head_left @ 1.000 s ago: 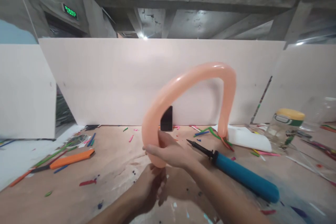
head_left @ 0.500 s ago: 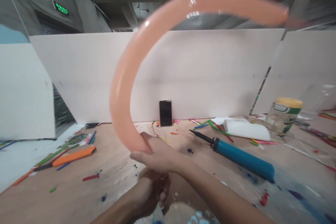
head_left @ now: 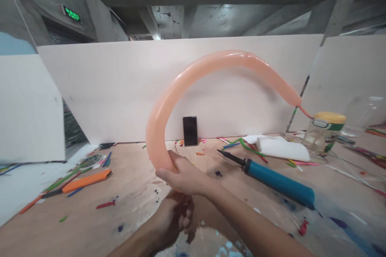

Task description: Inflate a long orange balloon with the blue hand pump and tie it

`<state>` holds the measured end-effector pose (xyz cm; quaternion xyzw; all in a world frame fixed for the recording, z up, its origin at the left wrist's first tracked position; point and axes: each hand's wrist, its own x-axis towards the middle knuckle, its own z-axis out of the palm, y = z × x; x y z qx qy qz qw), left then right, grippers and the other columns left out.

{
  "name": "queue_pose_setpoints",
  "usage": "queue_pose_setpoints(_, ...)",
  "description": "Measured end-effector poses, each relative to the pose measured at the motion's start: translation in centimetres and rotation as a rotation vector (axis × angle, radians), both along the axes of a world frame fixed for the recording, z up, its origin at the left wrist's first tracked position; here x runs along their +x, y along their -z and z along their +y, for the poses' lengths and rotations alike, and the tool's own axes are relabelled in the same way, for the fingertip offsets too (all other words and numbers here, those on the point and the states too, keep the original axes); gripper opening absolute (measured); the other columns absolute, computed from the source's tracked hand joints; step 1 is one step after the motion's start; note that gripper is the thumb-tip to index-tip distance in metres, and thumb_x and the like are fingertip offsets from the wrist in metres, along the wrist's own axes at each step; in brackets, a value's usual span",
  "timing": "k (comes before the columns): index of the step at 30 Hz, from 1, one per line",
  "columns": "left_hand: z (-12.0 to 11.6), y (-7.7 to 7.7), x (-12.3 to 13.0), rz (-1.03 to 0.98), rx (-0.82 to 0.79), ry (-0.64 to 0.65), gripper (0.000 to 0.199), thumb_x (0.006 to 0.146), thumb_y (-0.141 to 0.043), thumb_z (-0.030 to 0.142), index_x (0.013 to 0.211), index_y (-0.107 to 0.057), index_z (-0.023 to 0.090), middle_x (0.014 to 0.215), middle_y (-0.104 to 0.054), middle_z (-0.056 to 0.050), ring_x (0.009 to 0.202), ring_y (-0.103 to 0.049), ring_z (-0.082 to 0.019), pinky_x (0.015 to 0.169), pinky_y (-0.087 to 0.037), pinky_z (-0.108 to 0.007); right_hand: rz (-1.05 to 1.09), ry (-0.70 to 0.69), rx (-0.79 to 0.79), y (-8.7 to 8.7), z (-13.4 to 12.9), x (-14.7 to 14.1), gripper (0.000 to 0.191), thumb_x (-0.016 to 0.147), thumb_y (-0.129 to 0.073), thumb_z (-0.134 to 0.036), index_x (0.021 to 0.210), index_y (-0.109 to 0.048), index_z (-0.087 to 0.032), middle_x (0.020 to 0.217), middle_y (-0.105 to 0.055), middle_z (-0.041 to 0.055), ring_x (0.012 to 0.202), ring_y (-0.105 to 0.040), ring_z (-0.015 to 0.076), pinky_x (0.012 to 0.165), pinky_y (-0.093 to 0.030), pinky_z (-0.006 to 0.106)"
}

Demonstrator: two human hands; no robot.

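A long peach modelling balloon (head_left: 193, 73) arches up from my hands and bends over to the right. Its thin uninflated tail hangs beside the yellow-lidded jar. My right hand (head_left: 182, 174) is wrapped round the thick lower part of the balloon, thumb on the near side. Just below it, touching its underside, is my left hand (head_left: 173, 219), fingers curled closed at the balloon's lower end; that end is mostly hidden by the hands. To the right, a blue hand pump (head_left: 279, 182) lies on the table with its black nozzle pointing left.
A phone (head_left: 189, 131) leans upright on the white panel (head_left: 105, 92). An orange cutter (head_left: 87, 180) lies left among uninflated balloons and scraps. At right are a white paper roll (head_left: 283, 149), the yellow-lidded jar (head_left: 324, 134) and a clear bottle (head_left: 363, 116).
The balloon's arch has swung down and slightly right; its far end dropped from above the panel to near the jar. Both hands stay nearly in place, the right still gripping.
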<state>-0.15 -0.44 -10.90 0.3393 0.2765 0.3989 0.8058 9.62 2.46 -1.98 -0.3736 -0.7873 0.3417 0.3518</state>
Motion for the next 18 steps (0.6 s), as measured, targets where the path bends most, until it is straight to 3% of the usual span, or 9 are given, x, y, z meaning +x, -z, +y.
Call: queue_pose_setpoints(18, -0.02, 0.11, -0.15, 0.012, 0.006, -0.021, 0.032, 0.073, -0.062, 0.043, 0.065, -0.047, 0.016, 0.047, -0.045, 0.004, 0.033, -0.034, -0.007, 0.034, -0.030, -0.021, -0.004, 0.023, -0.013, -0.18, -0.20, -0.15, 0.040, 0.081, -0.050, -0.050, 0.109, -0.051, -0.022, 0.094, -0.061, 0.0034, 0.082, -0.056, 0.0198, 0.068, -0.041, 0.030)
